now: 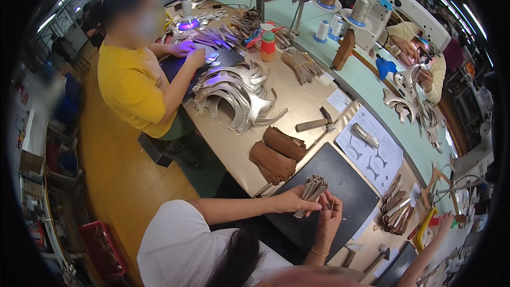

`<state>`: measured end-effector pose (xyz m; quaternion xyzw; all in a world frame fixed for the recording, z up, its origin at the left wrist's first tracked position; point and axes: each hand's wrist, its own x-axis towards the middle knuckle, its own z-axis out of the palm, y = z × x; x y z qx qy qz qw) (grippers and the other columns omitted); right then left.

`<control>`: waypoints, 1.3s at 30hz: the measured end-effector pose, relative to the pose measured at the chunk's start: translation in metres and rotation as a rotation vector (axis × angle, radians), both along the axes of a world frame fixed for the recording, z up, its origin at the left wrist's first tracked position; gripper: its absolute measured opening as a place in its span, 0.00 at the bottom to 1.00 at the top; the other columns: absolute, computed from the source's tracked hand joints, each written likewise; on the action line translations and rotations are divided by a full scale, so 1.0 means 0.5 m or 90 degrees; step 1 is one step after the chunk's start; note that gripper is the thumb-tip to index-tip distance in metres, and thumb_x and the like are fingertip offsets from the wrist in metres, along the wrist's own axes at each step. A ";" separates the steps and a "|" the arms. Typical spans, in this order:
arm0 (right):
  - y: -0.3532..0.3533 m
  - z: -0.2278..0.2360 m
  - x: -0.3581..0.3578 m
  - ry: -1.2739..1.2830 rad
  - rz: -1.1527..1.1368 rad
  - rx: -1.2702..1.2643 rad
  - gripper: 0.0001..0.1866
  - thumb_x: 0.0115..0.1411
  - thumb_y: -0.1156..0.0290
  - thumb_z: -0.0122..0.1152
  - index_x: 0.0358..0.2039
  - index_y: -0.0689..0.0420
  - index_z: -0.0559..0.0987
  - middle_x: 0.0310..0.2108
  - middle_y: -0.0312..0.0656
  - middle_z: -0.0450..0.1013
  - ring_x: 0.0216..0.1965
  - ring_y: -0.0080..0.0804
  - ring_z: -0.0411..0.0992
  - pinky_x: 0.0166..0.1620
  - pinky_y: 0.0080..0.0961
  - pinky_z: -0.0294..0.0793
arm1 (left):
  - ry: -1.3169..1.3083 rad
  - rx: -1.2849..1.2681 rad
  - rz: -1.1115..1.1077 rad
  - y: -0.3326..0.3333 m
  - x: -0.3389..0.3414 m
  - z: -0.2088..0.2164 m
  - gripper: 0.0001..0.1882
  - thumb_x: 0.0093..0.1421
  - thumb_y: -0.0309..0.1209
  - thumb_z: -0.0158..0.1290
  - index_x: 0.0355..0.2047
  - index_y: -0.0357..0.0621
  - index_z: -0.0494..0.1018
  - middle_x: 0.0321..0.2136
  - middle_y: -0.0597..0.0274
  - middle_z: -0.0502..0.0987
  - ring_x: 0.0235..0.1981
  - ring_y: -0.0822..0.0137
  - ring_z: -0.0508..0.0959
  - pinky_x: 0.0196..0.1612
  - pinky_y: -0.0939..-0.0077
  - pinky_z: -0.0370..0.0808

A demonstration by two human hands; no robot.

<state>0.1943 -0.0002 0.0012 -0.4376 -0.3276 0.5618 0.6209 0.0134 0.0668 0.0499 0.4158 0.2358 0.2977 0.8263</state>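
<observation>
My left hand (295, 201) is wrapped round a bundle of narrow grey-beige strips (315, 185), their ends fanned upward. Close beside it, my right hand (330, 217) has its fingers pinched together, with a thin tan sliver showing at the fingertips; what exactly it holds is too small to tell. Both hands are over a black work mat (348, 191) on the table. Two stacks of brown strips (272, 162) lie just beyond the mat, to the left.
A hammer (316, 122), a printed sheet with drawings (372, 149) and another strip pile (397, 210) surround the mat. Silver cut pieces (236, 95) are heaped near a co-worker in yellow (133, 79). Another person's arm (433, 247) reaches in at right. A sewing machine (404, 8) stands far right.
</observation>
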 end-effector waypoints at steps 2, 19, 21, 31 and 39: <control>0.001 0.013 -0.019 -0.011 0.039 0.018 0.43 0.52 0.53 0.80 0.61 0.59 0.67 0.62 0.49 0.67 0.60 0.40 0.71 0.64 0.37 0.70 | 0.048 0.017 -0.043 0.003 0.002 0.002 0.17 0.65 0.39 0.63 0.46 0.42 0.73 0.29 0.69 0.76 0.23 0.77 0.75 0.27 0.81 0.73; -0.009 0.259 -0.022 -0.394 0.495 0.082 0.26 0.52 0.55 0.75 0.46 0.59 0.84 0.46 0.43 0.82 0.41 0.35 0.81 0.55 0.36 0.74 | 0.085 -0.415 -0.065 0.066 -0.068 -0.082 0.12 0.59 0.24 0.65 0.30 0.42 0.69 0.19 0.67 0.69 0.15 0.75 0.70 0.19 0.77 0.71; -0.025 0.235 0.015 -0.304 0.432 0.145 0.26 0.53 0.56 0.75 0.45 0.63 0.84 0.44 0.46 0.82 0.38 0.34 0.81 0.55 0.36 0.74 | 0.088 -0.381 0.022 0.073 -0.080 -0.063 0.13 0.58 0.23 0.65 0.31 0.42 0.69 0.19 0.66 0.69 0.15 0.74 0.70 0.19 0.75 0.71; -0.026 0.104 0.059 0.546 -0.084 0.241 0.38 0.70 0.45 0.54 0.67 0.62 0.61 0.65 0.46 0.64 0.51 0.45 0.76 0.62 0.45 0.73 | 0.051 -0.098 0.145 0.049 -0.018 -0.015 0.12 0.60 0.28 0.65 0.38 0.40 0.72 0.21 0.66 0.74 0.19 0.74 0.74 0.24 0.77 0.72; -0.015 0.060 -0.010 0.049 -0.099 0.108 0.48 0.54 0.49 0.75 0.68 0.52 0.59 0.69 0.39 0.50 0.67 0.53 0.61 0.68 0.50 0.65 | 0.196 0.235 -0.069 -0.008 -0.001 0.015 0.38 0.61 0.28 0.64 0.64 0.48 0.53 0.31 0.61 0.79 0.27 0.74 0.75 0.30 0.76 0.72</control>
